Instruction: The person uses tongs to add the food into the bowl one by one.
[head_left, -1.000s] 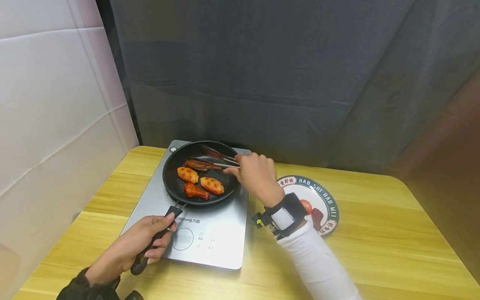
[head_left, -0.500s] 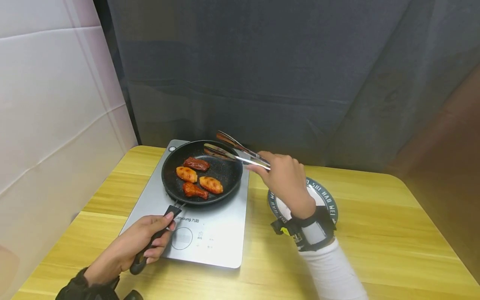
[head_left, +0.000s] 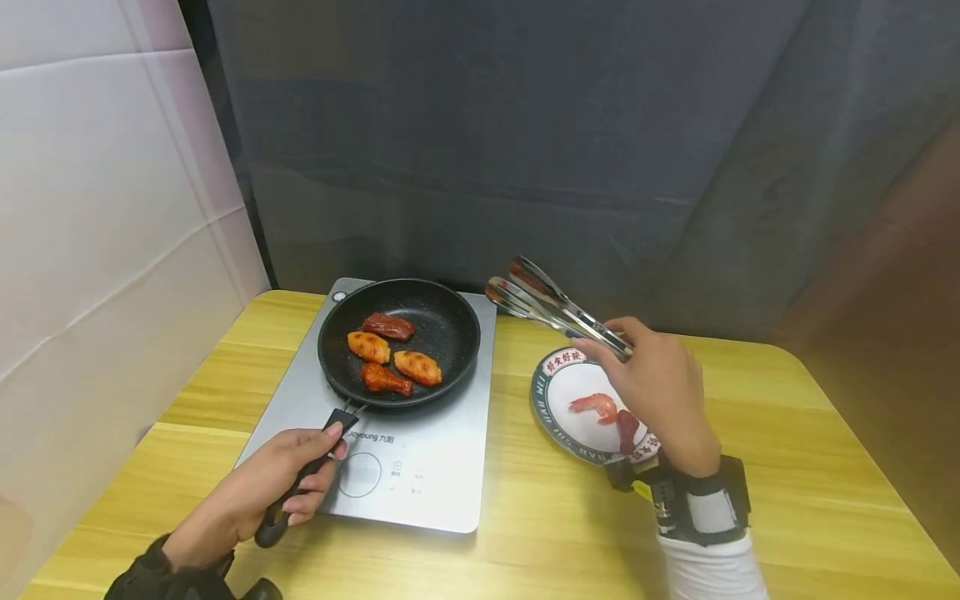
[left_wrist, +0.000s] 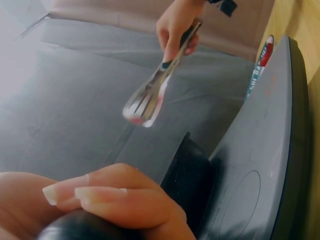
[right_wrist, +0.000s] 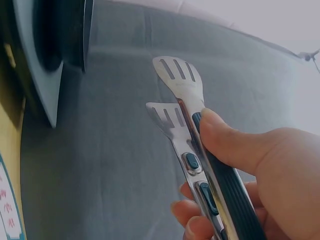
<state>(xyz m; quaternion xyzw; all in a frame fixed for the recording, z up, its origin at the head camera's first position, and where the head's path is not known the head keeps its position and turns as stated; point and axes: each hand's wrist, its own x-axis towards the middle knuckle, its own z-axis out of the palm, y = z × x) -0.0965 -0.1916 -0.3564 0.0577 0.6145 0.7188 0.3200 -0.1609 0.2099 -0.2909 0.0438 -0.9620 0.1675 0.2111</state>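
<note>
My left hand (head_left: pixel 281 483) grips the black handle of a frying pan (head_left: pixel 450 333), which sits on a silver induction cooker (head_left: pixel 442 467). Inside the pan lie a dark red piece of meat (head_left: pixel 388 326), two grilled chicken wings (head_left: pixel 417 367) and a drumstick (head_left: pixel 386 379). My right hand (head_left: pixel 660 392) holds metal tongs (right_wrist: pixel 192 135) by their dark grips, thumb on one arm and fingers on the other. The tongs' slotted ends are apart, with nothing between them. Below the right hand, a plate (head_left: pixel 553 429) bears a shrimp (head_left: pixel 596 406) and a dark red meat piece (head_left: pixel 627 431).
The wooden table (head_left: pixel 555 533) carries the cooker on the left and the plate on the right. A dark grey curtain (head_left: pixel 480 150) hangs behind, with a white panel (head_left: pixel 112 208) on the left and a brown one (head_left: pixel 900 350) on the right.
The right hand has moved right with the tongs, from inside the pan to over the plate. The dark red meat stays in the pan, released from the tongs. The left hand keeps its hold.
</note>
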